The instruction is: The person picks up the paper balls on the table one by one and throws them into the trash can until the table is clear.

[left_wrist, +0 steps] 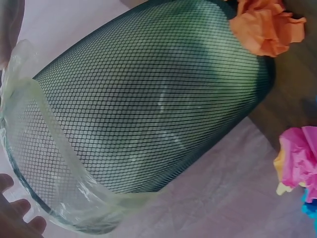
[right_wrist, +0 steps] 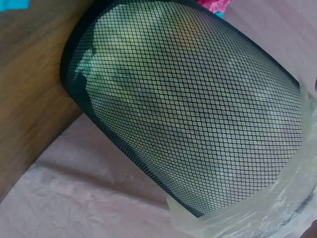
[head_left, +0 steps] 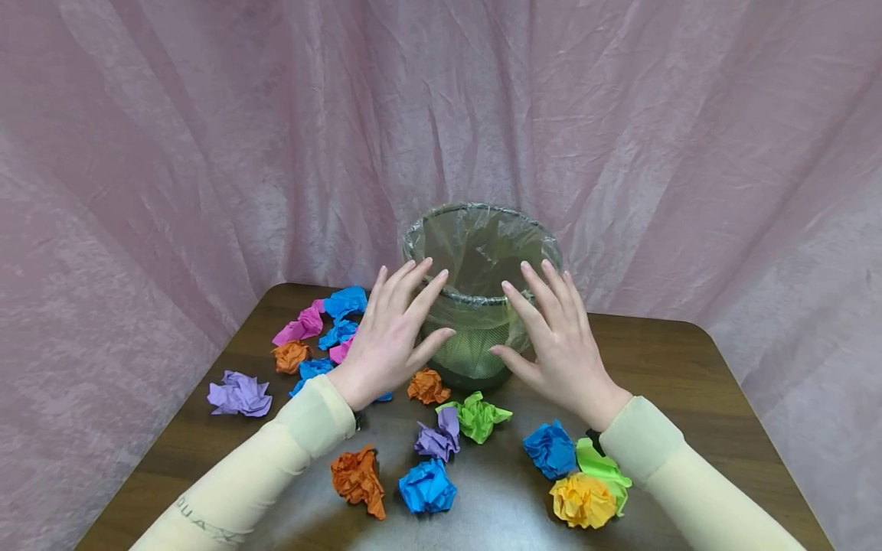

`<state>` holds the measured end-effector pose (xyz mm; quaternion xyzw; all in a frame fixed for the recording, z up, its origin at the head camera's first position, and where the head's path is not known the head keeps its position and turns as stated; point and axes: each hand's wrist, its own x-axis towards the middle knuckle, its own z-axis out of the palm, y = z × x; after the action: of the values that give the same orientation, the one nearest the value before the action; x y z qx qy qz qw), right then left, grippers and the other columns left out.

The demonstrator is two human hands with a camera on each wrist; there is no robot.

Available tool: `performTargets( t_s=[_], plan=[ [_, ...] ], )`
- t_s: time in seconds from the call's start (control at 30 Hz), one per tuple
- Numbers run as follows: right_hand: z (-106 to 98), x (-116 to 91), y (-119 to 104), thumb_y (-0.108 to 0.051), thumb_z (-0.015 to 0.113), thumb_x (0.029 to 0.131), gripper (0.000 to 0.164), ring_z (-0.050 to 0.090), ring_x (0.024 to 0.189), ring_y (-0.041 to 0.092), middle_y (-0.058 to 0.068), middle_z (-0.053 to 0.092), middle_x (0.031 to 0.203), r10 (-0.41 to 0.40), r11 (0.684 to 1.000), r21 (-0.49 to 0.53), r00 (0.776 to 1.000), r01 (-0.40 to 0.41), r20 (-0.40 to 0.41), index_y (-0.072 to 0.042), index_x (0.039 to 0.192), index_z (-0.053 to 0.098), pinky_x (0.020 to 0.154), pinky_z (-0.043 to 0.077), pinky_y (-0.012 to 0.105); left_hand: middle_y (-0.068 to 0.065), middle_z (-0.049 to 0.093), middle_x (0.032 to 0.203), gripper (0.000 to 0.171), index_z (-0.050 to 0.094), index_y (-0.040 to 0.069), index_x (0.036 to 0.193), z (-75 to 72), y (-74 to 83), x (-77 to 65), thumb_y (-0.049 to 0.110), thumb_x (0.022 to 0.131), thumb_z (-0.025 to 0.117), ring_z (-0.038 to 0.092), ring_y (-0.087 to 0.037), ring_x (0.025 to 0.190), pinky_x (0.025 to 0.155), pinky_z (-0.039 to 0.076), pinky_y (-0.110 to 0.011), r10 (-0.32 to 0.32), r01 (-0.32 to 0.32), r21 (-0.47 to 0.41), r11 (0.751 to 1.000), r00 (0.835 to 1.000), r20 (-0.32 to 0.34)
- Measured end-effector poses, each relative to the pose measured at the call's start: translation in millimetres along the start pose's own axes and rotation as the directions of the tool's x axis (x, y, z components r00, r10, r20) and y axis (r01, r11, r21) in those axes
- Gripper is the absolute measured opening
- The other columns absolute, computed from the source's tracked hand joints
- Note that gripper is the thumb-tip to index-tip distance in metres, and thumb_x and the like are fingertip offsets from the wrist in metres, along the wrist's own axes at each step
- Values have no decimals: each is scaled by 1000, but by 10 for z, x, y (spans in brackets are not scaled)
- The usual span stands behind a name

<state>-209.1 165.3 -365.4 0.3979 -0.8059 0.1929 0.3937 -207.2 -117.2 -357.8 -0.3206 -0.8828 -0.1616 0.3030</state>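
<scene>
A dark mesh wastebasket (head_left: 472,348) stands upright toward the back of the table, with a clear plastic liner (head_left: 540,241) folded over its rim. My left hand (head_left: 391,329) is at the basket's left front, fingers straight and spread, with nothing in its grasp. On the other side my right hand (head_left: 561,348) is held the same way, palm toward the basket and thumb apart. Both hands overlap the rim area in the head view. The mesh wall fills the left wrist view, where an orange crumpled paper (left_wrist: 267,25) sits by the base. Pale green shows through the mesh (right_wrist: 198,109) in the right wrist view.
Several crumpled papers lie left of the basket, including purple (head_left: 240,394), pink (head_left: 301,324) and blue (head_left: 346,302). Nearer the front are orange (head_left: 358,480), blue (head_left: 427,487), green (head_left: 480,417) and yellow (head_left: 584,500) ones. A pink curtain (head_left: 331,138) hangs behind the wooden table (head_left: 689,398).
</scene>
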Motion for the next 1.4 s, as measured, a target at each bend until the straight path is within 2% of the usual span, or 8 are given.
performTargets(
  t_s=[0.2,0.33,0.57,0.7,0.87,1.07,1.23,1.4],
  plan=[
    [-153,-169,-52,-59,53,101,75,22,151,46,19,30,164,45,999,-9,998,-45,51,-10,156,44,118,14,66,-6,18,170,77,21,23,165,-84,-59,-239,56,103,52,12,-28,156,123,3,-57,-46,47,-4,999,997,63],
    [-292,-321,-59,-62,50,101,76,21,152,43,18,31,164,85,996,-18,992,-84,95,-9,155,44,120,12,64,-7,23,167,78,22,23,165,-166,-89,-427,57,102,52,16,-27,155,124,2,-54,-56,57,-15,998,993,104],
    [-592,-606,-46,-65,49,100,79,16,154,39,15,27,166,172,985,-45,957,-166,232,-13,158,40,122,7,60,-6,44,152,74,39,20,159,-243,-75,-754,51,97,65,37,-27,143,122,21,-50,65,-46,-92,995,973,221],
    [-755,-778,-27,-58,61,96,80,12,155,37,13,26,167,219,976,-91,911,-200,350,-16,160,37,123,4,57,-4,41,157,80,34,20,162,-202,23,-871,52,96,67,36,-25,145,120,25,-52,186,-144,-147,979,924,334],
    [-905,-1002,-37,-46,76,90,81,15,154,37,9,30,166,207,978,-104,853,-179,480,-20,158,42,125,2,51,-2,22,169,82,22,24,165,-134,233,-929,61,99,56,23,-25,153,122,17,-58,291,-226,-193,955,840,458],
    [-1089,-1293,-101,-37,84,83,76,21,153,34,6,39,161,207,976,-69,795,-205,570,-23,151,52,124,11,44,-1,9,171,82,21,24,165,-44,558,-871,70,100,41,14,-26,156,122,18,-56,399,-320,-239,917,764,508],
    [-1155,-1434,-184,-37,88,77,65,37,146,31,-1,51,150,178,982,-53,796,-181,579,-29,136,64,107,37,52,-2,8,172,83,20,25,166,44,801,-791,72,100,37,9,-24,156,123,15,-53,465,-389,-256,885,714,523],
    [-1148,-1509,-242,-35,89,72,61,48,136,30,-6,56,142,102,994,-21,809,-110,578,-31,128,66,116,24,31,-3,6,172,84,14,27,166,128,1007,-737,74,100,32,8,-22,157,124,13,-52,501,-434,-261,862,657,564]
  ],
)
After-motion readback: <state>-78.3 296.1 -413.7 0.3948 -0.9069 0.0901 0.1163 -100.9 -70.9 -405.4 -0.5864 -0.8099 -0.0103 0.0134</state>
